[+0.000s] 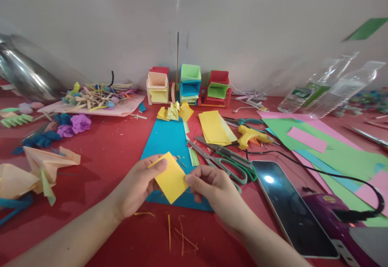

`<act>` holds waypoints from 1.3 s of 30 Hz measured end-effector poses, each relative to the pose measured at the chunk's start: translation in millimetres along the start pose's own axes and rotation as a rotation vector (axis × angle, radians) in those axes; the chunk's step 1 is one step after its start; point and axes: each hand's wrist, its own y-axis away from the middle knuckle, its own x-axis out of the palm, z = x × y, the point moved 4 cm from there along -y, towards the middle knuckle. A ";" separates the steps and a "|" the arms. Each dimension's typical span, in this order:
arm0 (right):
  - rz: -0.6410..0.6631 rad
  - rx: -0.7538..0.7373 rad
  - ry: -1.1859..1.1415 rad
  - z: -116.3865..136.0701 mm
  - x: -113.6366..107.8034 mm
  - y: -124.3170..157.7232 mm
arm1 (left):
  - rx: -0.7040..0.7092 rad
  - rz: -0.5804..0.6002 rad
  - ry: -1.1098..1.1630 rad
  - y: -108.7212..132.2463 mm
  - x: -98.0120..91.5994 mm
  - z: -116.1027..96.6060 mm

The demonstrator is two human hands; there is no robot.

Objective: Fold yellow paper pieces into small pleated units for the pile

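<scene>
A small yellow paper square (171, 180), turned like a diamond, is held up between my two hands over a blue sheet of paper (163, 137). My left hand (142, 180) pinches its upper left edge, thumb on top. At its right corner, my right hand (212, 186) grips with thumb and fingertips. Beyond the hands, folded yellow paper pieces (174, 112) sit at the sheet's far end. A stack of yellow paper (215, 127) lies to their right. Closest to my right hand are grey-handled scissors (227, 166) and a utility knife (233, 152).
Folded paper boxes (190, 83) stand by the wall. On the right are a yellow glue gun (253, 136), a phone (294, 206), coloured sheets (321, 150) and plastic bottles (339, 85). Craft sticks (97, 97), paper flowers (80, 123) and a metal kettle (27, 69) are left.
</scene>
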 end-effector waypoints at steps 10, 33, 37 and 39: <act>-0.025 0.078 -0.076 -1.3 0.3 -0.5 | -0.132 0.060 -0.124 2.9 6.3 6.0; -0.077 -0.695 0.625 19.3 7.8 13.4 | -0.154 -0.056 -0.097 4.1 1.7 8.8; -0.055 -0.771 0.681 20.4 11.6 17.1 | -0.179 -0.019 -0.133 5.6 3.8 9.0; -0.087 -0.765 0.645 21.2 10.6 18.9 | -0.130 -0.008 -0.253 6.0 2.1 5.4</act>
